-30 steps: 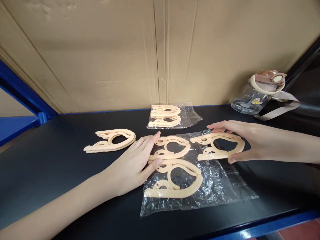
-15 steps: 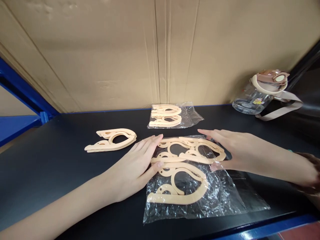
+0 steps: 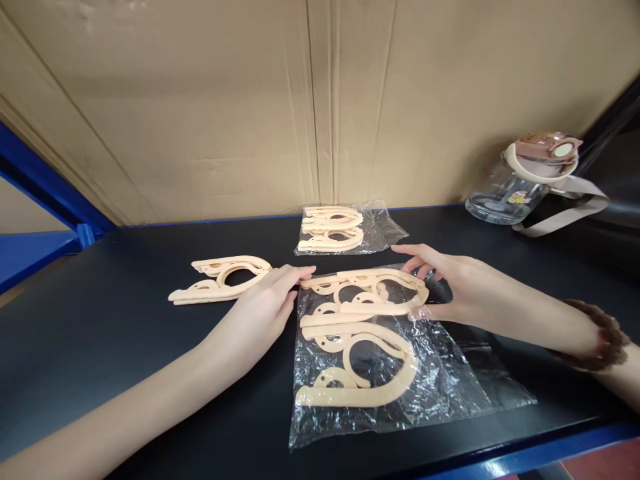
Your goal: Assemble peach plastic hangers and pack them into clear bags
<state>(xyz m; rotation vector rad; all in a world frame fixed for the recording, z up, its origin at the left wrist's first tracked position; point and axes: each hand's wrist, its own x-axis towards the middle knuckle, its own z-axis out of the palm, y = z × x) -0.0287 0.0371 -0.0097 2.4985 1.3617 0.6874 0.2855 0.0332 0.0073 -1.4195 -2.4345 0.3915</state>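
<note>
A clear plastic bag (image 3: 440,400) lies flat in front of me with cream folding hangers in it. The lower folded hanger (image 3: 370,398) shows whole. Above it, another hanger (image 3: 380,308) overlaps the upper one and reaches further right. My left hand (image 3: 265,297) rests at the bag's upper left corner, fingers stretched out and fingertips at the hanger ends. Around the curved right end of the upper hanger my right hand (image 3: 445,283) is spread, thumb at its lower edge and index finger stretched out beyond its top. Left of the bag, partly behind my left hand, lies a loose pair of folded hangers (image 3: 220,291).
Further back, a smaller-looking clear bag (image 3: 385,230) holds more folded hangers (image 3: 333,237). A clear water bottle (image 3: 510,193) with a brown lid and strap stands at the back right. Cardboard (image 3: 200,113) lines the back of the black shelf (image 3: 125,287), framed by blue bars (image 3: 50,180).
My left hand has drawn back left off the hangers to the bag's edge. The overlapping upper hanger has shifted left, with my right hand following at its curved end.
</note>
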